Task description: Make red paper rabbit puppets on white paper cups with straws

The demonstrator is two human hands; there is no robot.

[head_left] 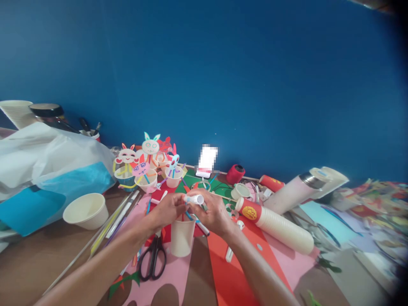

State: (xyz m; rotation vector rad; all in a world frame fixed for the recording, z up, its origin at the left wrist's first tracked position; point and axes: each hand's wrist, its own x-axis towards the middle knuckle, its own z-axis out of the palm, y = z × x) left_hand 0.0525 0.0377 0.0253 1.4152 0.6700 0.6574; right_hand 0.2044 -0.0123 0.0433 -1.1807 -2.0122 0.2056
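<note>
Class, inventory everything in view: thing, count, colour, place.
cylinder: one, white, centre
paper cup: one, white, below cylinder
scissors: one, black-handled, left of paper cup
bowl: one, white, left
animal figures: five-plus, mixed, rear left
plastic bag: one, whitish, left
cup stacks: two, white, rear left, right
flask: one, white, right rear
spool: one, red, rear
paper sheets: several, mixed, throughout
scraps: uncountable, mixed, far right
wall: one, blue, behind
left hand: one, bare, at cylinder
right hand: one, bare, holding cylinder

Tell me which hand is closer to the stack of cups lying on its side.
Right. The right hand is just left of the cup stack; the left hand is farther left, on the far side of the right hand.
</note>
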